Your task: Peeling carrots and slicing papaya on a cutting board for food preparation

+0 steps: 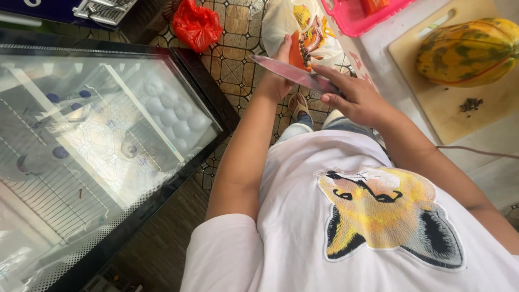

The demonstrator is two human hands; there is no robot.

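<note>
Papaya slice point(296, 52), soft and slippery, sat clamped in your left hand point(278, 75); your right hand point(354, 100) gripped the knife point(294, 74) handle.

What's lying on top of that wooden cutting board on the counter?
On the cutting board rests a large papaya, mottled green, yellow and orange, and nearer the person a small pile of dark seeds. The board surface under the papaya is hidden.

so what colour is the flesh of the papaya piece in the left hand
Orange, with dark seeds, on the papaya piece in the left hand; head view.
</note>
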